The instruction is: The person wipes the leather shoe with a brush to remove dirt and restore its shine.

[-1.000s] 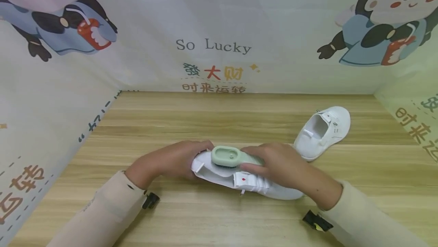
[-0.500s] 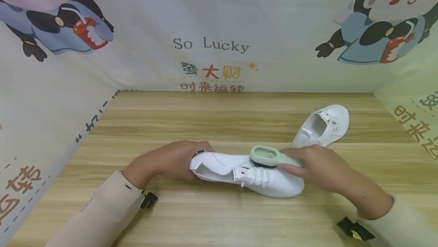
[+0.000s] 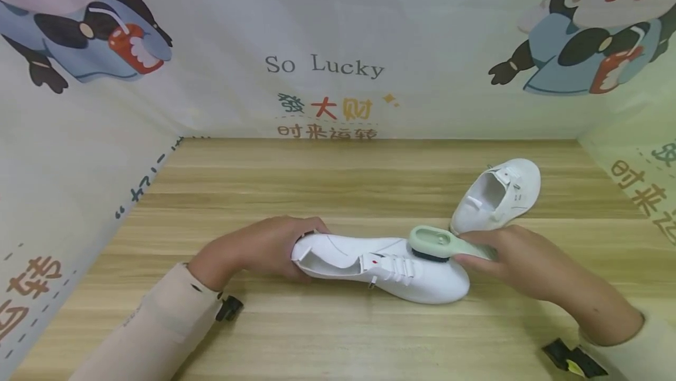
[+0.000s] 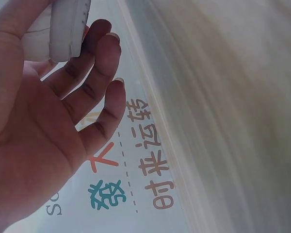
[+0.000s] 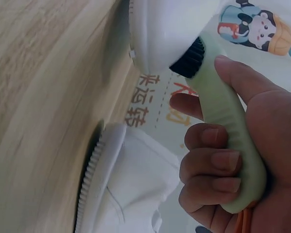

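Observation:
A white lace-up shoe [image 3: 338,252] is held at its heel by my left hand [image 3: 269,248], toe pointing right. In the left wrist view, the left hand [image 4: 53,111] has its thumb and fingers around the heel end of that shoe [image 4: 68,31]. My right hand [image 3: 507,255] grips the handle of a pale green brush [image 3: 435,242]. The dark bristles [image 5: 189,58] press against the side of the shoe near the toe. Curled fingers wrap the brush handle [image 5: 233,126] in the right wrist view, with the thumb along its back.
A second white shoe [image 3: 502,193] lies behind the right hand, toe pointing away to the right. The wood-grain tabletop [image 3: 317,334] meets a printed white backdrop [image 3: 338,17] at the back and on both sides. Dark clips [image 3: 573,360] sit at the sleeves.
My right hand has slid the brush rightward along the shoe, from near the heel to the toe area. The left hand keeps its hold on the heel.

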The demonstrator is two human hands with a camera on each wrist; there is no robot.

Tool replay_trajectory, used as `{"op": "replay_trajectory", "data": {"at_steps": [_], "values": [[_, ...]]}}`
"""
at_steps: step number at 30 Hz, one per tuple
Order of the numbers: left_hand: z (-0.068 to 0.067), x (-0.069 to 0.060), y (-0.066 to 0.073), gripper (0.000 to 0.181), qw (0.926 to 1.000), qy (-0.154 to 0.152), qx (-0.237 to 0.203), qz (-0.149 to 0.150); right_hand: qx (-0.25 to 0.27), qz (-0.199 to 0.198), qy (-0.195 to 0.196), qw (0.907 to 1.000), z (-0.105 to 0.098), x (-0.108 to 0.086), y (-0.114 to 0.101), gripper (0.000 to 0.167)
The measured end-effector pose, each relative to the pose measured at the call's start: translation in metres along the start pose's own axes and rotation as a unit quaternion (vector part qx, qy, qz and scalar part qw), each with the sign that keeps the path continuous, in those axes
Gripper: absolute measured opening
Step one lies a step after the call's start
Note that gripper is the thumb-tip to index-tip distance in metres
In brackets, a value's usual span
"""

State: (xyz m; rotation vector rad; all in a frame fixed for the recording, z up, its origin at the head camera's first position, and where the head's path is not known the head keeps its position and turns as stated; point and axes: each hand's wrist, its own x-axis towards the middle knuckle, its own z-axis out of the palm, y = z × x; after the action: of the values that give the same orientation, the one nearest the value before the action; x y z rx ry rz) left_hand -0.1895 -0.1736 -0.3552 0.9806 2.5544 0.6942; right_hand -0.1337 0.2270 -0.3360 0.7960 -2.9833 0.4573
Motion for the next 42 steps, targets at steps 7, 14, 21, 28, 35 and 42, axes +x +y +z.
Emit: {"op": "replay_trajectory", "data": {"at_steps": [7, 14, 21, 28, 35, 42], "values": [[0.001, -0.001, 0.002, 0.062, 0.9999, -0.007, -0.008, 0.003, 0.017, -0.027, -0.015, 0.9994, 0.007, 0.022, -0.020, 0.039], [0.002, 0.000, 0.003, 0.062, 0.9998, -0.012, -0.013, -0.004, 0.033, -0.040, -0.019, 0.9985, 0.018, 0.043, -0.041, 0.043], [0.001, 0.002, 0.003, 0.066, 0.9999, -0.007, 0.008, 0.010, 0.040, -0.073, -0.020, 0.9964, 0.027, 0.062, -0.064, 0.045], [0.001, 0.002, 0.002, 0.065, 0.9992, 0.002, 0.026, 0.030, 0.063, -0.090, -0.034, 0.9934, 0.033, 0.074, -0.081, 0.046], [0.000, 0.000, 0.002, 0.065, 0.9996, -0.003, 0.021, 0.017, 0.052, -0.066, -0.030, 0.9960, 0.031, 0.068, -0.072, 0.040], [0.001, 0.000, 0.000, 0.066, 1.0000, -0.006, 0.003, 0.002, 0.037, -0.025, -0.029, 0.9986, 0.023, 0.050, -0.051, 0.039]]}}
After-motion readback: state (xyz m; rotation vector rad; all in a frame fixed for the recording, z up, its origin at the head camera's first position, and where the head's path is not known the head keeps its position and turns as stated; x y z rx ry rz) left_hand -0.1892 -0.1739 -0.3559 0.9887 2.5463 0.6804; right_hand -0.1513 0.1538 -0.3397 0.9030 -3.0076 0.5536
